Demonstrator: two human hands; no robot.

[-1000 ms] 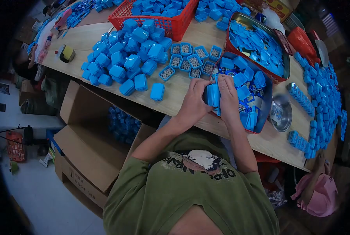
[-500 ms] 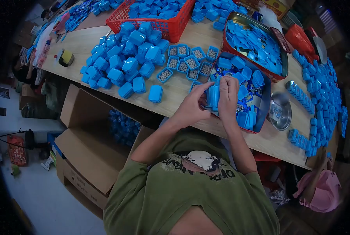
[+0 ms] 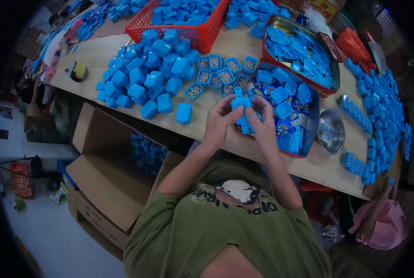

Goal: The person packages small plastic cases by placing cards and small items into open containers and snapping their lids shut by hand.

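Observation:
Over the table's front edge, both hands grip one small blue plastic box point(image 3: 241, 103) with clip flaps sticking out at its ends. My left hand point(image 3: 219, 121) wraps its left side, and my right hand point(image 3: 263, 121) closes on the right. Both thumbs press on the upper face; the fingertips behind are partly hidden. Just beyond are several open blue boxes filled with pale round beads point(image 3: 215, 80). To the right of my right hand, a tin point(image 3: 314, 121) holds open blue boxes and small dark-blue packets. Left of the hands rises a pile of closed blue boxes point(image 3: 144, 76).
A red basket point(image 3: 211, 33) of blue parts stands at the back, beside a tin of flat blue pieces point(image 3: 299, 51). A metal bowl point(image 3: 331, 131) sits right. More blue boxes point(image 3: 383, 120) crowd the right end. Below left is an open carton point(image 3: 109, 180). Another person's pink clothing point(image 3: 386, 224) shows lower right.
The blue box has come slightly left and toward me, and is turned so its broad face shows. Both thumbs now lie on top of it.

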